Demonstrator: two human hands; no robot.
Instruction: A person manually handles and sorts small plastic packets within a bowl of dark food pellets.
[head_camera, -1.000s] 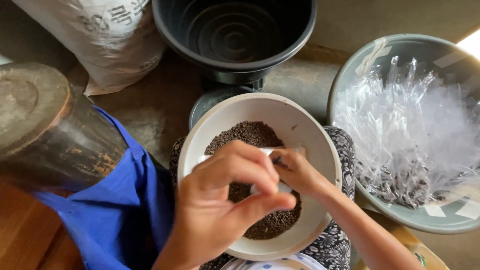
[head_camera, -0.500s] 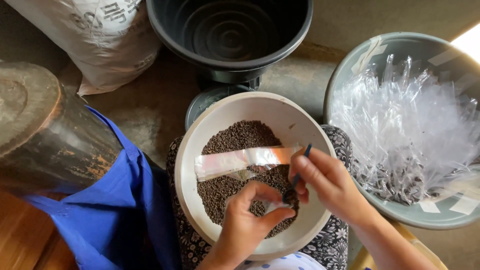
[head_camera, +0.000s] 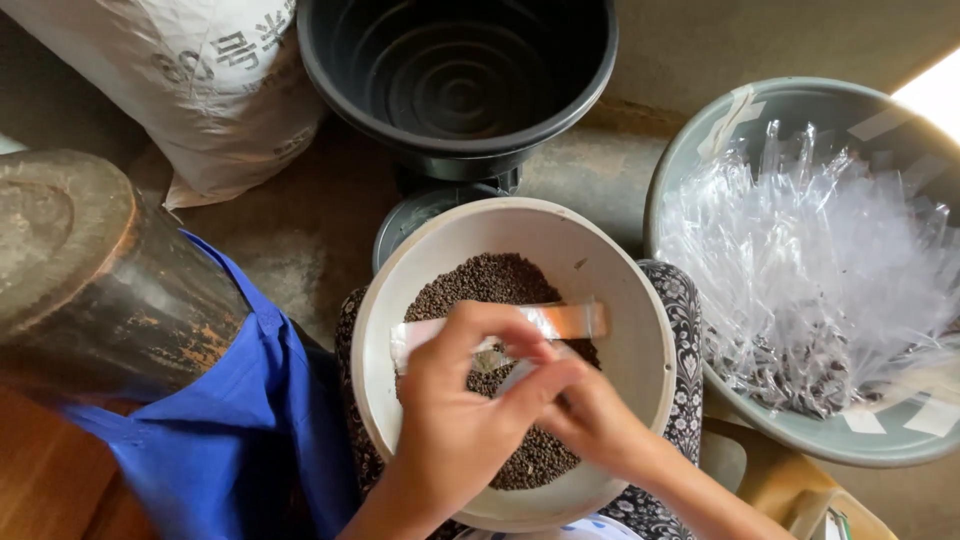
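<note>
- I take the cream bowl (head_camera: 640, 300) as my landmark; it sits on a patterned cloth, apparently on the person's lap, and holds a heap of small dark seeds (head_camera: 480, 285).
- Left hand (head_camera: 465, 420) is over the near half of the bowl. Its grip is clamped, fingers together, on a narrow clear plastic sleeve (head_camera: 560, 320) that lies level across the seeds.
- Right hand (head_camera: 595, 420) is just beside the left, touching it, over the near-right part of the bowl. Its fingertips meet at the sleeve's near part; whether they pinch the sleeve or something small I cannot tell, as the left hand covers them.
- My judgement: the sleeve is held directly over the bowl so any spilled seed drops back into the heap.
- Right of the bowl, a grey-green basin (head_camera: 700, 150) holds a pile of similar clear sleeves (head_camera: 810, 250), some with dark seed inside.
- Beyond the bowl stands a black bucket (head_camera: 455, 80); beyond and left, a white sack (head_camera: 200, 90).
- Left of the bowl: blue cloth (head_camera: 220, 440) and a dark rusty cylinder (head_camera: 90, 270).
</note>
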